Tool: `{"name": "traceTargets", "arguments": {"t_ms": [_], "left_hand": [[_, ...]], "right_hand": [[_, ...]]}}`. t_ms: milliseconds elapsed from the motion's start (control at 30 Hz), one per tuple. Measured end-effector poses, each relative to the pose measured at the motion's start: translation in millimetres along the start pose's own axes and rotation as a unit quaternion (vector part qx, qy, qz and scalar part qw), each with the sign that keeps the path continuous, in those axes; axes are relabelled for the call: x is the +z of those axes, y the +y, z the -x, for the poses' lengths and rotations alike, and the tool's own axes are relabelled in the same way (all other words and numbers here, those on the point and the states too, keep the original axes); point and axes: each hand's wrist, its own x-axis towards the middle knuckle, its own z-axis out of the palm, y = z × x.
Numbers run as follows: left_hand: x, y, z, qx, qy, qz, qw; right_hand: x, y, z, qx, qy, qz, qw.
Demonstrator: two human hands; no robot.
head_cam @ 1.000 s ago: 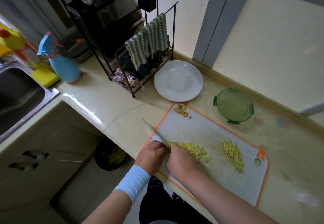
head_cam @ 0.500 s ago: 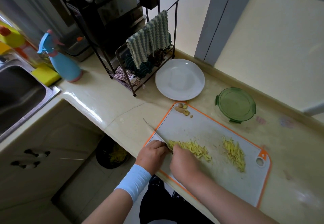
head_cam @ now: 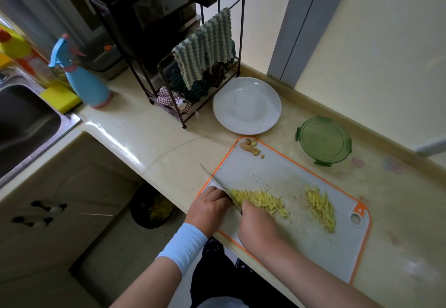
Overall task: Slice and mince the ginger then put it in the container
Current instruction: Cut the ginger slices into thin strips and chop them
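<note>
Yellow ginger shreds [head_cam: 259, 199] just beyond right hand [head_cam: 260, 227], grip seemingly on knife [head_cam: 213, 178].

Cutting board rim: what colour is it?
Orange rim around a pale grey board; the head view shows it best.

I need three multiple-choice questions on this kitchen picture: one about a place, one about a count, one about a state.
1. Where on the cutting board lies the uncut ginger piece? A) far corner B) near corner C) middle
2. How many heaps of cut ginger are there? A) one B) two C) four
3. The white plate is: A) empty B) full of ginger C) broken
Key: 1 A, it sits at the corner nearest the plate; 2 B, one heap beside the knife, another further right; 3 A, only bare white surface shows.
</note>
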Motion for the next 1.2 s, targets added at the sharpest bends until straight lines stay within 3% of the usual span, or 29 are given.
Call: {"name": "traceTargets", "arguments": {"t_ms": [300,1200], "left_hand": [[-2.9,7.8,-0.9,-0.07,-0.01,-0.006,0.997],[-3.6,15.5,0.2,-0.142,-0.006,-0.009,0.99]], "right_hand": [[-4.5,-14.0,-11.7,-0.028,0.011,0.009,0.999],[-0.6,-7.4,-5.7,-0.012,-0.003,0.002,1.0]]}}
